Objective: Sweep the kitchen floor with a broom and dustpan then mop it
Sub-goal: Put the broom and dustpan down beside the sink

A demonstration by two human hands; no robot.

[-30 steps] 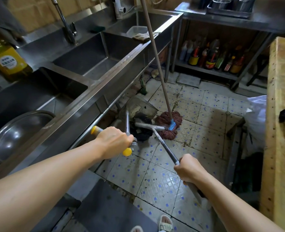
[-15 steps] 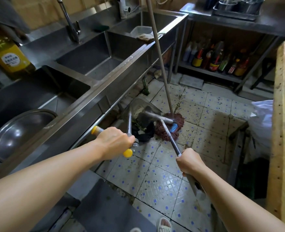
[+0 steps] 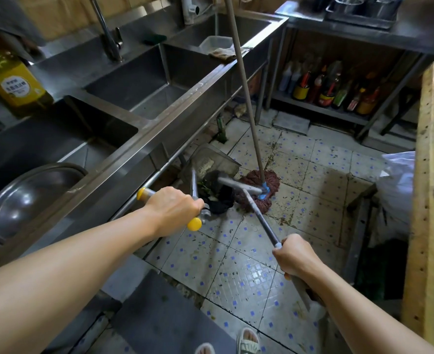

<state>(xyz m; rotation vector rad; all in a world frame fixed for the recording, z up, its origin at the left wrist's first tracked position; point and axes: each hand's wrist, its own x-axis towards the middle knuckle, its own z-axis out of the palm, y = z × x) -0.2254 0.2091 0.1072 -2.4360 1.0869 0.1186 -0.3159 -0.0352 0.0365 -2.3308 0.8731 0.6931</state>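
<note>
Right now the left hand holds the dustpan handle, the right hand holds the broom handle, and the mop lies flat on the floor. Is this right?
Not quite. In the head view the mop does not lie flat: its head rests on the floor and its pole stands up, leaning by the sink edge. The rest is right: the left hand holds the dustpan handle, the right hand the broom handle.

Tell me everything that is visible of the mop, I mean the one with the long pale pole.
The mop has a reddish-brown string head spread on the tiled floor, a blue collar joining it to a long pale pole that looks wooden. The pole leans up toward the steel sink counter and leaves the picture at the top. No hand holds it. The broom overlaps its head at the near left; true contact cannot be told.
</note>
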